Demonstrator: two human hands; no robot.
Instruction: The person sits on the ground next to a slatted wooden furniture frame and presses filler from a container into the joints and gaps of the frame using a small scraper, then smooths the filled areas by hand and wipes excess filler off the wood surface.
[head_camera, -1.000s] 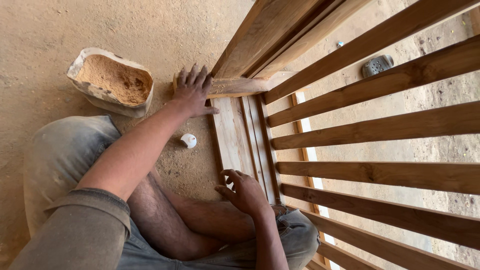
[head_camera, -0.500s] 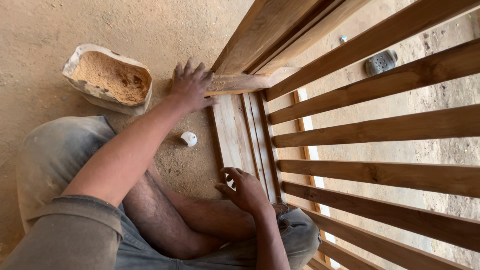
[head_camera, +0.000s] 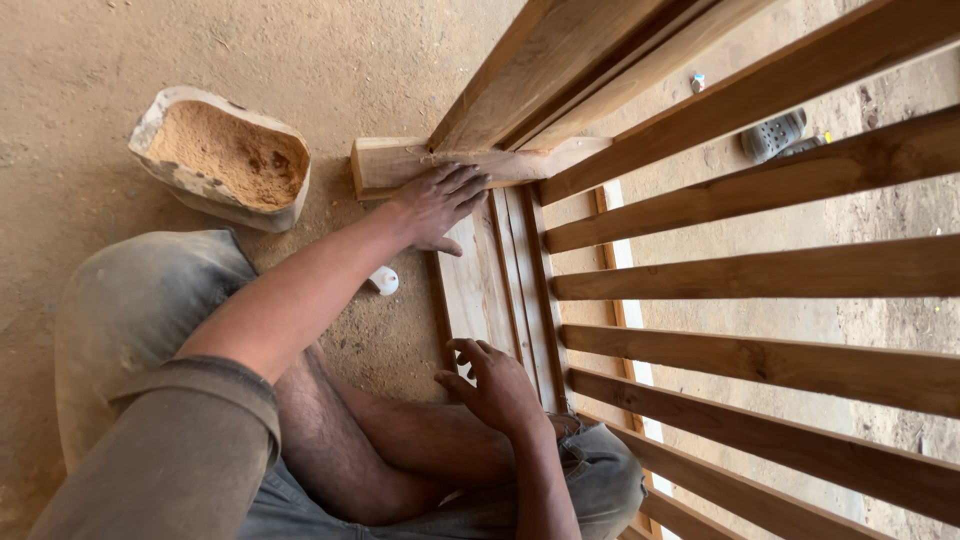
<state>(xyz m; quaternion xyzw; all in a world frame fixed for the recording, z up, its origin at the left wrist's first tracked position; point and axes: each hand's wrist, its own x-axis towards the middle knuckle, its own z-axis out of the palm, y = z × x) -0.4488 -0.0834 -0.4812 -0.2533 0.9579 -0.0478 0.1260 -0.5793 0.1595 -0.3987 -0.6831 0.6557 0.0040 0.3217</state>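
Note:
My left hand (head_camera: 437, 203) lies flat with fingers spread where a short wooden block (head_camera: 383, 163) meets the lower rail (head_camera: 478, 292) of a slatted wooden frame (head_camera: 750, 268). It holds nothing. My right hand (head_camera: 497, 385) rests nearer to me on the same rail. Its fingers are bent and their tips touch the rail's edge, and I see nothing in it. I sit on the sandy ground with my bent legs (head_camera: 330, 440) between the two arms.
A rough pale container (head_camera: 215, 207) filled with sawdust stands on the ground to the left. A small white cap-like object (head_camera: 384, 281) lies beside the rail. Behind the slats, a grey perforated object (head_camera: 772, 134) lies on the dirt.
My left hand has slid right and slightly toward me, from the block's middle onto its junction with the rail. My right hand has stayed in place.

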